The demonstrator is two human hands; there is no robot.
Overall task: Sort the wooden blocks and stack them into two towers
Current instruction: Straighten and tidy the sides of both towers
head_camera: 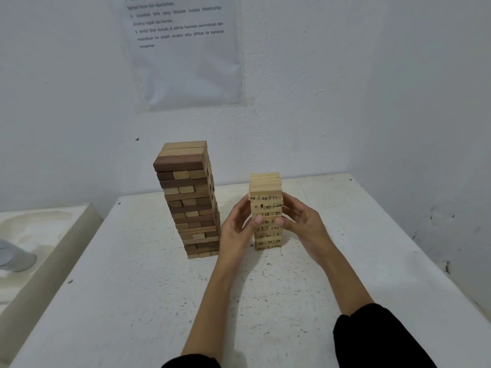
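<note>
Starting at the far left edge, a second pale surface (39,227) lies beside the main one. A grey rounded object (13,256) rests on it, too blurred to identify. The white speckled tabletop (132,301) fills the middle of the view and meets a white wall (398,88) at the back. A printed paper sheet (186,62) is fixed to the wall above the blocks.

Left of centre stands the tall tower of light and dark brown wooden blocks (191,200). It is upright on the tabletop, its layers alternate in direction, and neither hand touches it.

Just right of it, the left hand (236,229) is curled round the left side of the shorter tower of pale numbered wooden blocks (265,185). Its thumb presses on the front face at mid-height. This pale tower stands upright on the tabletop, near the brown tower but apart from it, and printed numbers show on its block ends.

The right hand (303,224) is clamped on the opposite side, fingers wrapped to the right face and thumb on the front, close to the left thumb. Both forearms are bare, and black sleeves (377,338) show at the bottom edge.
</note>
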